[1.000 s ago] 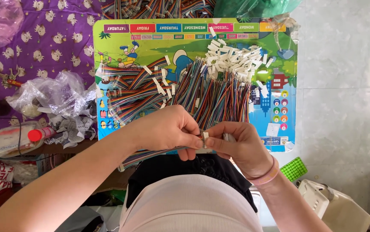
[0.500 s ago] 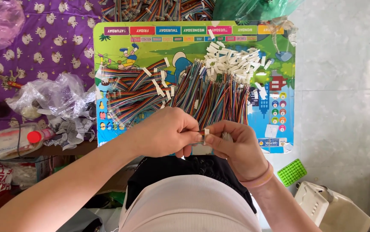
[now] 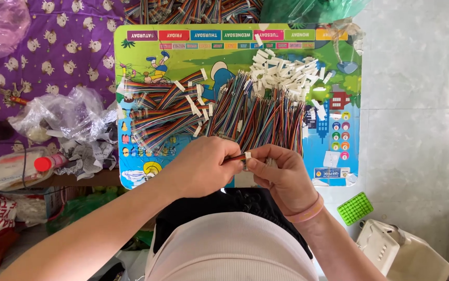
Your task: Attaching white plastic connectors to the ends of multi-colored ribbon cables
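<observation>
A small tabletop (image 3: 349, 104) with a bright cartoon print carries nearly everything here, and beyond its left edge spreads a purple patterned cloth (image 3: 63, 47). On that cloth, just off the tabletop's left edge, lies a heap of crumpled clear plastic bags (image 3: 63, 117), with a red-capped bottle (image 3: 32, 165) lying on its side nearer the person.

Across the middle of the tabletop lies a fan of loose multicoloured ribbon wires (image 3: 258, 114), their near ends reaching toward the front edge. Left of it, toward the left edge, sits a second pile of wires already fitted with white connectors (image 3: 164, 117) — these lie mostly crosswise. Near the far edge, right of centre, is a scatter of small white plastic connectors (image 3: 287, 75).

Both hands meet just over the front edge, at about its middle. The left hand (image 3: 203, 171) is curled closed around a short wire bundle (image 3: 235, 157), only a dark striped stub of which shows past its fingers. The right hand (image 3: 282, 174) (a pink band on its wrist) pinches a single white connector (image 3: 247, 155) between thumb and fingertips, held right against the wire's end — whether it is already seated on it cannot be told.

On the pale tiled floor off the tabletop's near right corner lies a small green grid-patterned piece (image 3: 354, 208).
</observation>
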